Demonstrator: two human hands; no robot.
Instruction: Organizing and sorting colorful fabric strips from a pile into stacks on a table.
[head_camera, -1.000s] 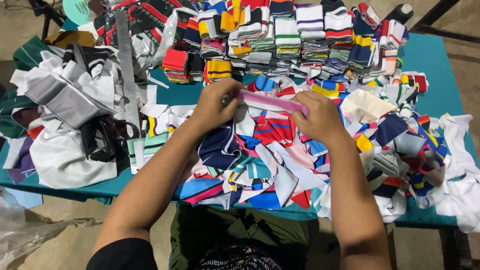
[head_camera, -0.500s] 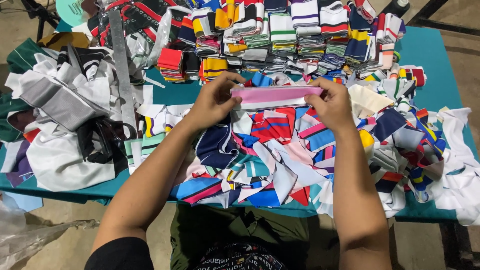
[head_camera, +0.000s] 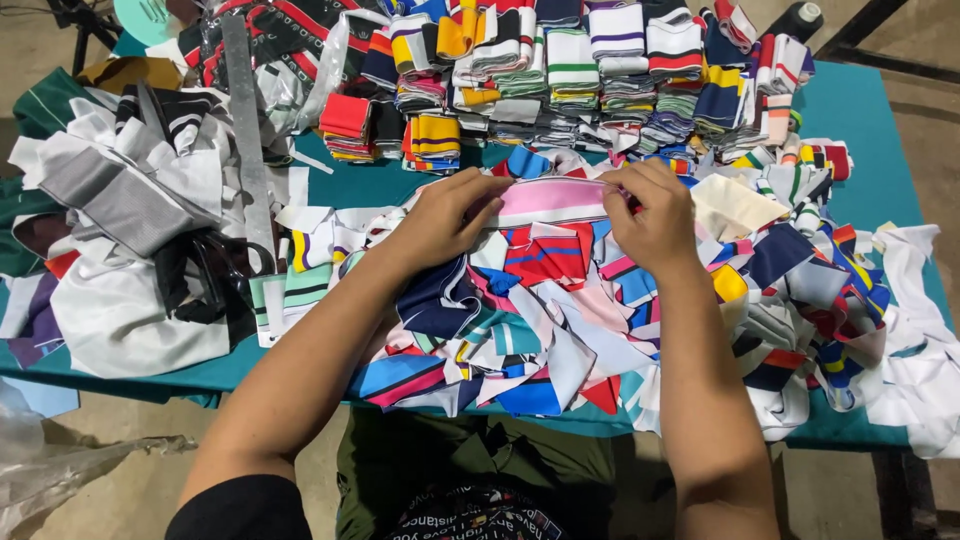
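Over scrap heap: left hand (head_camera: 450, 215), right hand (head_camera: 655, 215) apparently pinching pink strip (head_camera: 552, 200).

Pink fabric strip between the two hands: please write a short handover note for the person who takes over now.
Left hand: grips the left end of the pink fabric strip.
Right hand: pinches the right end; the strip is held flat between both hands, above the loose pile.
Loose pile of coloured fabric pieces: spread on the teal table, in front of the person.
Folded striped stacks: in rows at the far side of the table.
Grey and white cloth heap: at the left, with a long ruler lying beside it.
Done: many pieces already stacked.
Left: the pink strip is not yet on a stack; the loose pile is unsorted.
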